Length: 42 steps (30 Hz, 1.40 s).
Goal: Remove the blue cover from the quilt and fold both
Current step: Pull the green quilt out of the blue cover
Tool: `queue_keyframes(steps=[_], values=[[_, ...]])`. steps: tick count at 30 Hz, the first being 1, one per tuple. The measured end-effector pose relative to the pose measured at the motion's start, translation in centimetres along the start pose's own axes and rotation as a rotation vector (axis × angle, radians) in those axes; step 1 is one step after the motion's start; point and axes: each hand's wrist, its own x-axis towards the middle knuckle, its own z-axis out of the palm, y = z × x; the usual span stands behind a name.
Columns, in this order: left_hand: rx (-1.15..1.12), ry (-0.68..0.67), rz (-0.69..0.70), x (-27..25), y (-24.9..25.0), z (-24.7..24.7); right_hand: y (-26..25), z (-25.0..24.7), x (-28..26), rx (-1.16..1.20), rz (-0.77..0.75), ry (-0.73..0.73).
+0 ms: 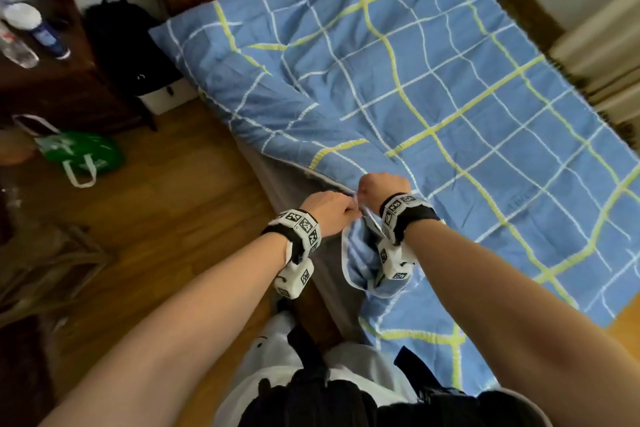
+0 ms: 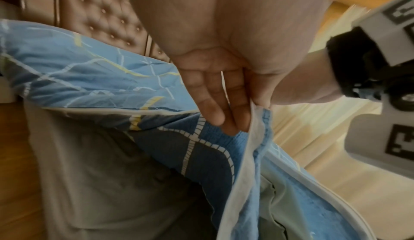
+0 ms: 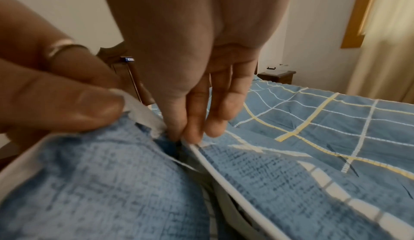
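Pinching the white-piped edge of the blue cover [image 1: 433, 87] with both hands at the bed's near side: left hand [image 1: 330, 210] and right hand [image 1: 382, 189] each have fingertips closed on the hem, almost touching. Cover's spread across the bed. Black backpack [image 1: 121, 38], green bag [image 1: 81, 151] and bottles on a nightstand [image 1: 52, 80] sit off left.

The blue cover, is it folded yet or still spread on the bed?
Spread. The blue cover lies flat over the bed; both hands pinch only its near white-trimmed edge.
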Motion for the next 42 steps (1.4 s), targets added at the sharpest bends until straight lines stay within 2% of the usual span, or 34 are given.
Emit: queue_keyframes(steps=[3,6,11,13,15,18,23,26,28,31,33,35,37,39,40,42], values=[[-0.028,0.013,-0.111,-0.5,-1.6,0.2,0.9,0.1,0.5,-0.075,0.021,0.028],[-0.029,0.012,-0.325,-0.5,-4.3,0.4,3.0,-0.1,0.7,-0.074,0.076,0.093],[0.076,-0.057,-0.728,-2.6,-9.1,2.6,9.0,-1.4,0.7,0.145,0.251,0.211],[0.064,-0.078,-0.811,-2.7,-9.0,3.2,11.4,-1.7,0.2,0.185,0.294,0.256],[0.049,-0.062,-0.832,-1.5,-7.6,3.2,13.0,-1.7,-0.4,0.217,0.302,0.271],[0.0,-0.027,-0.814,0.4,-5.4,2.7,14.0,-1.7,-0.7,0.288,0.272,0.296],[-0.136,-0.079,-0.751,5.2,-4.7,1.6,13.2,-1.1,0.4,0.41,0.224,0.435],[-0.241,-0.064,-0.642,9.7,-2.7,0.4,13.7,-0.5,0.7,0.5,0.191,0.471],[-0.273,-0.017,-0.567,12.7,-1.1,-0.2,14.4,-0.2,0.9,0.479,0.145,0.511],[-0.21,0.015,-0.454,16.6,-0.1,-0.4,15.2,0.2,1.0,0.43,0.101,0.598],[-0.193,0.038,-0.384,18.4,0.1,-0.5,15.7,0.2,0.9,0.408,0.138,0.602],[-0.282,0.023,-0.319,19.1,0.1,-0.9,16.3,0.2,1.0,0.387,0.264,0.544],[-0.329,0.021,-0.228,19.2,-0.7,-1.6,16.3,-0.5,2.0,0.397,0.432,0.354],[-0.31,0.012,-0.173,18.5,-2.3,-2.9,15.2,-1.6,3.8,0.431,0.499,0.227],[-0.289,0.002,-0.151,18.1,-3.2,-3.6,14.0,-2.2,5.0,0.452,0.456,0.21],[-0.227,-0.019,-0.101,16.9,-5.1,-5.5,10.5,-3.7,8.1,0.428,0.205,0.181]])
